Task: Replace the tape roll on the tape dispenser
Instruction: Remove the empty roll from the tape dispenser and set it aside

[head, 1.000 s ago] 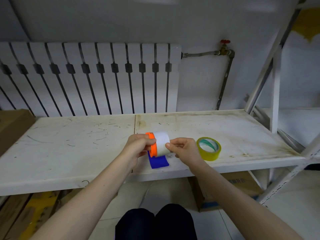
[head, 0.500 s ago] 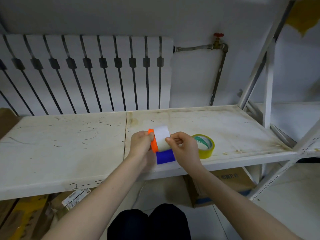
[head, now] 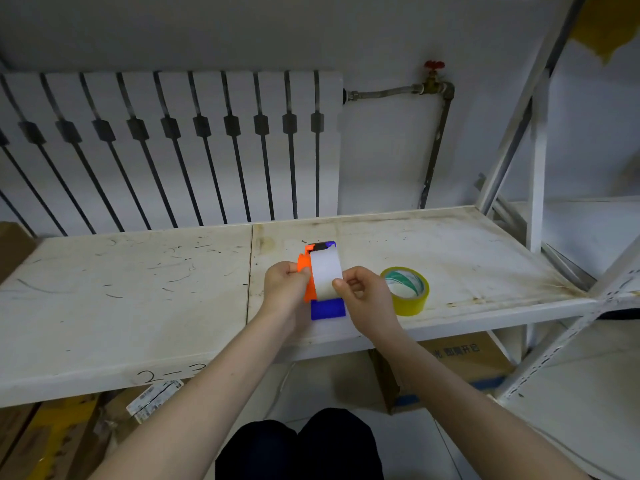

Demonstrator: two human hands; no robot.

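Tape dispenser (head: 323, 308) long axis points away from person. Left hand (head: 285, 284) grips its orange side; right hand (head: 363, 292) pinches white roll (head: 325, 275). Yellow roll (head: 408, 292) right of dispenser, nearer right hand.

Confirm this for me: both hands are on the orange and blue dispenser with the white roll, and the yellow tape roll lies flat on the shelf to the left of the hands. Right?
Not quite. The head view shows the yellow tape roll lying flat on the shelf to the right of the hands, beside the right hand. The rest holds: the left hand and right hand hold the dispenser.
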